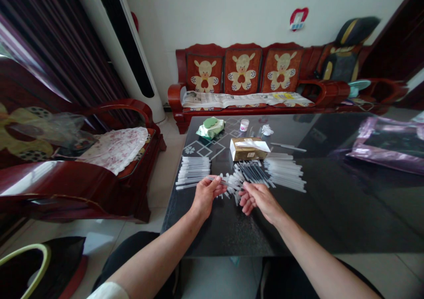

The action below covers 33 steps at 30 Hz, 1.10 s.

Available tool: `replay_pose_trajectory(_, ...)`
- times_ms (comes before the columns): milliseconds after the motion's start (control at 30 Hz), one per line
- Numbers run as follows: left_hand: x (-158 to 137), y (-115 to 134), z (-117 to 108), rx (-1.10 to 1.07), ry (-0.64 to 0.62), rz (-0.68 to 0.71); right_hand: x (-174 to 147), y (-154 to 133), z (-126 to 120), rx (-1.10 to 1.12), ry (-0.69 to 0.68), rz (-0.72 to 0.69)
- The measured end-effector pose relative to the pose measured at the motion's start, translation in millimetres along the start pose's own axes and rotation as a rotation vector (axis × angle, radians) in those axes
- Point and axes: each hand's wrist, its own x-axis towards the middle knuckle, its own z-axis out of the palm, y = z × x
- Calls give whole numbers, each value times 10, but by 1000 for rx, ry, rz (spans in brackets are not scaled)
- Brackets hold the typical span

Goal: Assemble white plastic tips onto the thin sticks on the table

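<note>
My left hand [204,196] is closed in a pinch on a thin pale translucent tube, like a pen barrel. My right hand [257,198] has thumb and forefinger pinched together, its other fingers loosely curled; what sits between the tips is too small to make out. Between and just behind both hands lies a heap of small whitish pieces [234,180], perhaps caps. Left of it, pale tubes [194,168] are laid side by side in a row. Thin dark rods [253,172], resembling pen refills, lie behind my right hand, and more frosted tubes [285,173] spread out to their right.
A tissue box [245,153] stands behind the rods on the dark glossy table [331,215]. Farther back are a green wipes pack [212,130], a small jar [244,125] and a crumpled tissue [267,130]. One loose tube [289,147] and a purple plastic package [374,155] lie rightward.
</note>
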Motion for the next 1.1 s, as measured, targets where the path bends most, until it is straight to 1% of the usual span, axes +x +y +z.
replay_pose_trajectory(233,14,-1,-13,-7,7,-4,0,14,-36,-4,-10,-114)
replay_pose_trajectory(400,7,-4,-8,-16,-5,-6,7,16,-21,-35,-31,-61)
replay_pose_trajectory(500,8,1,-7,-20,-4,-9,3,10,-25,-25,-9,-30)
replay_pose_trajectory(667,5,4,-11,-13,5,-13,3,23,-48,-30,-29,-101)
replay_pose_trajectory(867,6,-1,-11,-11,4,-17,7,17,-21,-37,-22,-28)
replay_pose_trajectory(1033,18,-8,-21,-4,2,-15,6,12,-30,-38,-33,-100)
replay_pose_trajectory(1100,20,-6,-23,-1,1,-17,7,10,-33,-38,-31,-87)
